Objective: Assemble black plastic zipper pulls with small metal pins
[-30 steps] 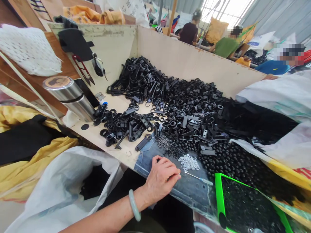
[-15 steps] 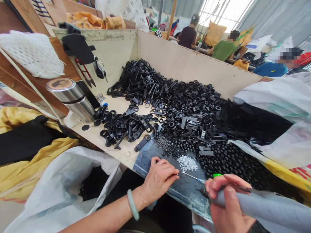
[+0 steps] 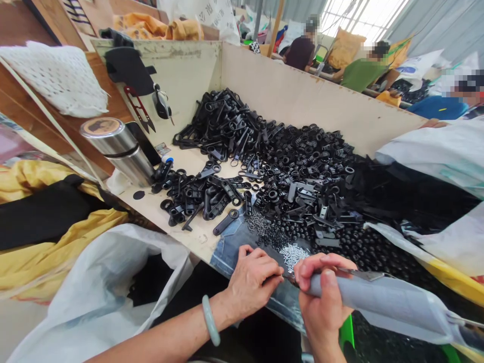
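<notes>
My left hand (image 3: 255, 280), with a pale green bangle (image 3: 210, 320) on the wrist, is closed in a pinch over the blue denim mat (image 3: 233, 252). A small dark part shows at its fingertips, mostly hidden by the fingers. My right hand (image 3: 325, 295) is wrapped round a grey power screwdriver (image 3: 389, 300) with a lever along its top. The tool's front end meets the left fingertips, and its tip is hidden there. Just beyond the hands lie a heap of small silver pins (image 3: 293, 256) and a pile of tiny dark screws (image 3: 257, 227).
Black plastic handles (image 3: 223, 121), black rings (image 3: 302, 151) and round black balls (image 3: 372, 249) are heaped behind my hands. A steel flask (image 3: 124, 156) stands at left. White sacks (image 3: 113, 272) flank the bench. Co-workers (image 3: 361, 68) sit beyond the partition (image 3: 302, 91).
My right hand has moved left with the screwdriver, bringing its front end to the left fingertips. The exposed bit is now hidden. The left hand stays pinched, and the view has shifted slightly.
</notes>
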Demonstrator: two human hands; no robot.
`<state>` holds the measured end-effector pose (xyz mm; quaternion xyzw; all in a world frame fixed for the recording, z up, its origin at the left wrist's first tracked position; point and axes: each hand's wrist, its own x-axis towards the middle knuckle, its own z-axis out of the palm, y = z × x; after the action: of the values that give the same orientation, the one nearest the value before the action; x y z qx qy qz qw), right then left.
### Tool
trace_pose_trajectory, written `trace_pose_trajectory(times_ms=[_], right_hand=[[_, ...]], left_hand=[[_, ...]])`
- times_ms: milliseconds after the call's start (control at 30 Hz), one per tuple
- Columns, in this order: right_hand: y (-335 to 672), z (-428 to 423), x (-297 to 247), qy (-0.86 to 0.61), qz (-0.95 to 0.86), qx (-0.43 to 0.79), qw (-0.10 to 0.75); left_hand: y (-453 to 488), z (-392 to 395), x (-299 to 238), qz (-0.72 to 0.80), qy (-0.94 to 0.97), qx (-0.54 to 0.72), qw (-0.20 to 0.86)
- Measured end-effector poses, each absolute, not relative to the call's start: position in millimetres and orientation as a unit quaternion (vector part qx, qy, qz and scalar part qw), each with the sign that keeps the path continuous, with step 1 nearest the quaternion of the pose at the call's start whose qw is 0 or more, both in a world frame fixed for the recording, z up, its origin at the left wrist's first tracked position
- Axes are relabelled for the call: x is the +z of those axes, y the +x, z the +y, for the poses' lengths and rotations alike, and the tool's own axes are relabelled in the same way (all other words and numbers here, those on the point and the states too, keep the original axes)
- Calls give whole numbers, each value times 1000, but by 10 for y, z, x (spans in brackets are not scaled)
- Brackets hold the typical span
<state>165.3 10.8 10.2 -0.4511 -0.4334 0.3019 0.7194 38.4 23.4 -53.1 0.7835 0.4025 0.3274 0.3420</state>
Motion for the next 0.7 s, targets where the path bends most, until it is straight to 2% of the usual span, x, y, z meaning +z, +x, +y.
trace_pose_trajectory(times_ms=[700], right_hand=[[1673,100,-71,-463,-475,305,684]], left_hand=[[362,226,-555,398,784,323,349]])
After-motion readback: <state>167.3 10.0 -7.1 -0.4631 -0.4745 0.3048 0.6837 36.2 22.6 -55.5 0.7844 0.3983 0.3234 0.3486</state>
